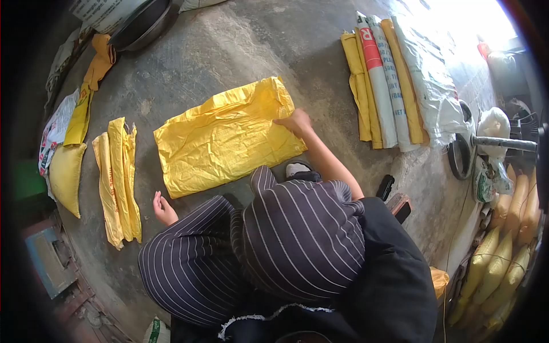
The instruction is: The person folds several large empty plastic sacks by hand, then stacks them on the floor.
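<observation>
A wrinkled yellow woven sack (223, 137) lies spread on the concrete floor in front of me. My right hand (295, 122) is at its right edge, with thumb and fingers closed on the material; some of the fingertips are hidden. My left hand (164, 210) is held just off the sack's lower left corner, fingers stretched out and nothing in them. Close by on the left lie several folded yellow sacks (118, 177), side by side in a narrow row.
Folded yellow and white sacks (389, 80) lie in a row at upper right. A black basin (143, 26) stands at upper left, above a stuffed yellow sack (67, 171). Rolled yellow bundles (494, 257) fill the lower right. A dark object (385, 186) lies by my right knee.
</observation>
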Motion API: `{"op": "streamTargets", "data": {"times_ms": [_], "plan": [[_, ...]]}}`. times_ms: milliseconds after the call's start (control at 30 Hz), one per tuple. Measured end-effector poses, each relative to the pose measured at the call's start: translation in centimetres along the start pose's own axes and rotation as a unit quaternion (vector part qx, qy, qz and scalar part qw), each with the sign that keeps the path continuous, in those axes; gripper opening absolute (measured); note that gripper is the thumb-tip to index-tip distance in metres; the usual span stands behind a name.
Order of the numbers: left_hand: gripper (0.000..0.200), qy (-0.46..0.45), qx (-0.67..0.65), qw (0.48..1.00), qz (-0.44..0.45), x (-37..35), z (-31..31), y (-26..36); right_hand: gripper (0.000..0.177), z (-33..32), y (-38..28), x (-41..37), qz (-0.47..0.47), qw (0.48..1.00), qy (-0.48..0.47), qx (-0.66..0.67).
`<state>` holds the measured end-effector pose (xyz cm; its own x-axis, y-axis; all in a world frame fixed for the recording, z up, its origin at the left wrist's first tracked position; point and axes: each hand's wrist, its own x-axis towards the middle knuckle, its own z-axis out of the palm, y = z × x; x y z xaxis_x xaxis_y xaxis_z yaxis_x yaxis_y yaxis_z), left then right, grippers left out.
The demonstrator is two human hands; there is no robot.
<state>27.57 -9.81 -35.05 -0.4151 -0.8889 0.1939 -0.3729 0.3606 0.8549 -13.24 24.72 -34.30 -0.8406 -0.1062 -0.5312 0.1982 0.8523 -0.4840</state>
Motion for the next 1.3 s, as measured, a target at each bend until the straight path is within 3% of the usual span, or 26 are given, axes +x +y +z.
{"op": "streamTargets", "data": {"times_ms": [133,200,367,433,467,533,567,633,700,767,800,833,900,933,967,1033,1100,1200,1300], "plan": [[0.023,0.002,0.035,0.999,0.015,0.1,-0.3,0.1,0.076,0.0,0.0,-1.7,0.000,0.998,-0.069,0.015],[0.022,0.003,0.035,0.999,0.029,0.7,-0.2,0.3,0.074,0.7,-0.1,-2.5,-0.014,0.999,0.027,-0.021],[0.020,0.031,0.068,0.994,0.081,2.0,0.0,2.6,0.068,0.4,-0.7,-2.9,0.027,0.999,0.009,-0.027],[0.020,0.030,0.083,0.990,0.106,2.8,-0.4,1.9,0.054,0.3,-0.7,-2.7,-0.049,0.998,0.010,-0.022],[0.020,0.032,0.088,0.990,0.105,2.8,-0.5,2.3,0.054,0.0,-0.6,-2.8,-0.042,0.999,0.020,-0.023],[0.020,0.024,0.084,0.991,0.101,2.6,-0.9,2.7,0.040,-1.4,-0.2,-3.6,-0.174,0.973,0.049,0.144],[0.020,0.017,0.075,0.992,0.098,2.7,-1.3,2.1,0.040,-3.3,-0.1,-4.0,-0.167,0.974,0.059,0.141],[0.020,-0.002,0.057,0.995,0.076,2.9,-2.1,-0.2,0.037,-8.4,-1.4,-5.6,-0.222,0.941,0.002,0.254],[0.021,-0.033,0.087,0.996,0.018,2.8,-2.6,0.4,0.031,-13.7,-1.8,-6.1,-0.277,0.915,0.051,0.290],[0.022,-0.039,0.063,0.997,-0.012,3.1,-3.1,-0.9,0.027,-22.4,-4.0,-10.9,-0.241,0.923,0.123,0.275],[0.022,-0.065,0.097,0.993,0.035,3.4,-3.3,-1.1,0.027,-26.2,-4.4,-12.0,-0.201,0.920,0.140,0.305],[0.022,-0.090,0.131,0.984,0.082,3.5,-3.3,-1.3,0.051,-30.5,-4.8,-13.7,-0.064,0.949,0.147,0.272],[0.023,-0.076,0.099,0.991,0.059,3.0,-2.3,0.0,0.054,-37.1,1.0,-8.6,-0.156,0.891,0.179,0.388],[0.023,-0.075,0.103,0.992,0.018,3.0,-1.9,0.6,0.048,-40.4,2.9,-8.4,-0.135,0.853,0.227,0.451],[0.023,-0.075,0.108,0.991,-0.022,2.9,-1.5,1.2,0.042,-43.2,4.9,-8.8,-0.220,0.797,0.216,0.519],[0.021,-0.070,0.099,0.993,-0.009,2.7,-0.6,1.6,0.041,-47.1,9.0,-11.0,-0.228,0.732,0.242,0.594],[0.020,-0.091,0.102,0.989,0.064,3.1,-0.2,0.1,0.042,-49.1,14.2,-12.1,-0.219,0.708,0.260,0.620],[0.019,-0.122,0.154,0.977,0.089,3.4,-0.5,-1.1,0.045,-48.5,23.9,-10.5,-0.150,0.699,0.276,0.642],[0.018,-0.125,0.193,0.962,0.147,3.3,-1.1,-1.4,0.045,-43.3,30.1,-7.9,-0.090,0.704,0.315,0.630]]}}
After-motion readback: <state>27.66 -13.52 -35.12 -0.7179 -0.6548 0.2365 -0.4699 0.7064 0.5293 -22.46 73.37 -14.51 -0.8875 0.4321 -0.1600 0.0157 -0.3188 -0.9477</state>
